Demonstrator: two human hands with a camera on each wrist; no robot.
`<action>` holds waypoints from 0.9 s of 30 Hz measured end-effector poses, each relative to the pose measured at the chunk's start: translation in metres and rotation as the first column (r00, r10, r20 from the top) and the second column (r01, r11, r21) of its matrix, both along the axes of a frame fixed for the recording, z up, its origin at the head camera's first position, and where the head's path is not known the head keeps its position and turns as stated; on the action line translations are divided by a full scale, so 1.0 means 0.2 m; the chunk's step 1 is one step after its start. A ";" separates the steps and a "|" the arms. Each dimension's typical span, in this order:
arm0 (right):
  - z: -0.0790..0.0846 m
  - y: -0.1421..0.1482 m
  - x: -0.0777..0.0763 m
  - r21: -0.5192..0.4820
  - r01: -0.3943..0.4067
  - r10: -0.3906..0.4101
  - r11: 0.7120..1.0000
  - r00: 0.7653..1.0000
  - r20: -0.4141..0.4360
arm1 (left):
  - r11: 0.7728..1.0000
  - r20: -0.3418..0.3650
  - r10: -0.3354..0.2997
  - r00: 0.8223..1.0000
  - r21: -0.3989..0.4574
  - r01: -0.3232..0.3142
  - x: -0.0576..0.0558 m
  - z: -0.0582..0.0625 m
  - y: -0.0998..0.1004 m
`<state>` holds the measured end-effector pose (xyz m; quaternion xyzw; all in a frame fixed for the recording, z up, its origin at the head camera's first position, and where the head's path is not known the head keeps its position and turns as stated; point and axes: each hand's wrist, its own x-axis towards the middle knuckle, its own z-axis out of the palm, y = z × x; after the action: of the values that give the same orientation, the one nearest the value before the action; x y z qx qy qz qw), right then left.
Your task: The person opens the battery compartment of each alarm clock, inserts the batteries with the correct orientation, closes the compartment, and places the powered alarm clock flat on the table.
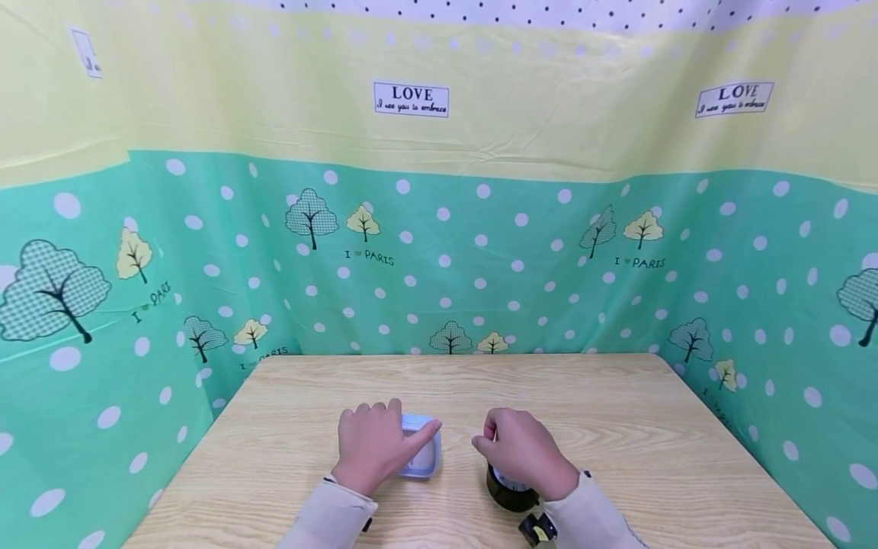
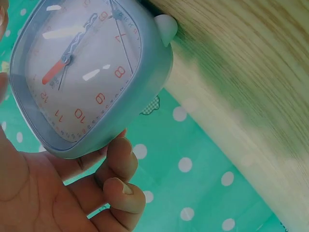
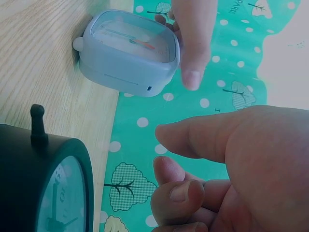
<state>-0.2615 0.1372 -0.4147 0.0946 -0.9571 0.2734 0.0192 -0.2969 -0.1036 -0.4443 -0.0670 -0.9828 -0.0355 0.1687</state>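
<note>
A light blue alarm clock (image 1: 424, 462) with a white dial and orange numerals (image 2: 100, 98) stands on the wooden table on small feet. My left hand (image 1: 373, 446) is over its top, thumb stretched toward the right and the other fingers (image 2: 120, 193) loosely bent by its upper corner. In the right wrist view the left thumb (image 3: 192, 77) shows beside the blue clock's upper edge. Over a black round clock (image 1: 513, 497) hovers my right hand (image 1: 524, 450), fingers bent and nothing held; a gap shows between its thumb (image 3: 174, 135) and forefinger. The hand partly covers the black clock's dial.
Both clocks stand on the wooden table (image 1: 583, 389), the blue one left of the black one. A green and yellow curtain (image 1: 466, 252) with dots and printed trees surrounds the back and sides. A small black device (image 1: 537, 528) sits by the right sleeve.
</note>
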 end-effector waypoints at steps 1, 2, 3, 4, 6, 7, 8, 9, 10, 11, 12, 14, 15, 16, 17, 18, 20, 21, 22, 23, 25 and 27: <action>0.00 0.00 0.00 -0.001 -0.003 0.003 1.000 1.000 -0.002 | 1.000 0.005 -0.001 1.000 -0.003 0.001 0.00 0.00 0.00; 0.00 0.00 0.00 0.000 -0.004 0.004 1.000 1.000 -0.003 | 1.000 0.010 -0.002 1.000 -0.007 0.002 0.00 0.00 0.00; 0.00 0.00 0.00 0.001 -0.005 0.005 1.000 1.000 -0.004 | 1.000 0.013 -0.002 1.000 -0.009 0.002 0.00 0.00 0.00; 0.00 0.00 0.01 0.001 -0.005 0.005 1.000 1.000 -0.001 | 1.000 0.014 -0.003 1.000 -0.009 0.003 0.00 0.00 0.00; 0.00 0.00 0.01 -0.002 -0.005 0.005 1.000 1.000 0.003 | 1.000 0.016 -0.003 1.000 -0.009 0.003 0.00 0.00 0.00; 0.00 0.00 0.01 -0.005 -0.004 0.004 1.000 1.000 0.007 | 1.000 0.016 -0.004 1.000 -0.008 0.004 0.00 0.00 0.00; 0.01 0.00 0.01 -0.008 -0.003 0.003 1.000 1.000 0.009 | 1.000 0.015 -0.004 1.000 -0.007 0.004 0.00 0.00 0.00; 0.01 0.00 0.01 -0.012 -0.002 0.002 1.000 1.000 0.012 | 1.000 0.014 -0.004 1.000 -0.009 0.005 0.00 0.00 0.00; 0.01 0.00 0.01 -0.015 -0.002 0.002 1.000 1.000 0.014 | 1.000 0.014 -0.004 1.000 -0.011 0.004 0.00 0.00 0.00; 0.01 0.00 0.01 -0.018 -0.003 0.003 1.000 1.000 0.014 | 1.000 0.012 -0.004 1.000 -0.013 0.004 0.00 0.00 0.00; 0.02 0.00 0.01 -0.023 -0.004 0.004 1.000 1.000 0.014 | 1.000 0.010 -0.004 1.000 -0.014 0.004 0.00 0.00 0.00; 0.02 0.01 0.01 -0.025 -0.006 0.006 1.000 1.000 0.013 | 1.000 0.003 -0.006 1.000 -0.012 0.006 0.00 0.01 0.00; 0.02 0.01 0.01 -0.025 -0.006 0.007 1.000 1.000 0.014 | 1.000 0.001 -0.008 1.000 -0.008 0.008 0.00 0.01 0.00; 0.02 0.01 0.01 -0.023 -0.006 0.006 1.000 1.000 0.013 | 1.000 0.001 -0.012 1.000 0.000 0.012 0.00 0.01 0.00; 0.02 0.02 0.01 -0.022 -0.003 0.003 1.000 1.000 0.011 | 1.000 0.001 -0.015 1.000 0.011 0.015 0.00 0.01 0.00; 0.02 0.02 0.01 -0.023 0.002 -0.002 1.000 1.000 0.008 | 1.000 0.000 -0.018 1.000 0.022 0.018 0.00 0.01 0.00; 0.02 0.04 0.01 -0.025 0.016 -0.016 1.000 1.000 0.005 | 0.999 -0.003 -0.020 1.000 0.042 0.021 0.01 0.01 0.00; 0.02 0.04 0.01 -0.026 0.021 -0.021 0.999 1.000 0.001 | 0.999 -0.005 -0.017 1.000 0.049 0.017 0.01 0.01 0.00; 0.02 0.05 0.01 -0.029 0.024 -0.024 0.999 1.000 -0.001 | 0.998 -0.011 -0.011 1.000 0.055 0.012 0.01 0.02 0.00; 0.02 0.06 0.01 -0.034 0.026 -0.026 0.999 1.000 -0.002 | 0.998 -0.017 -0.006 1.000 0.057 0.007 0.02 0.02 0.00; 0.03 0.06 0.01 -0.036 0.029 -0.030 0.999 1.000 -0.003 | 0.998 -0.025 0.001 1.000 0.061 0.001 0.02 0.03 0.01; 0.03 0.07 0.01 -0.035 0.028 -0.028 0.999 1.000 -0.005 | 0.998 -0.024 0.001 1.000 0.066 0.000 0.02 0.04 0.01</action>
<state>-0.2592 0.1514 -0.4090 0.0816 -0.9534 0.2893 0.0275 -0.2928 -0.1014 -0.4371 -0.0616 -0.9790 -0.0669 0.1826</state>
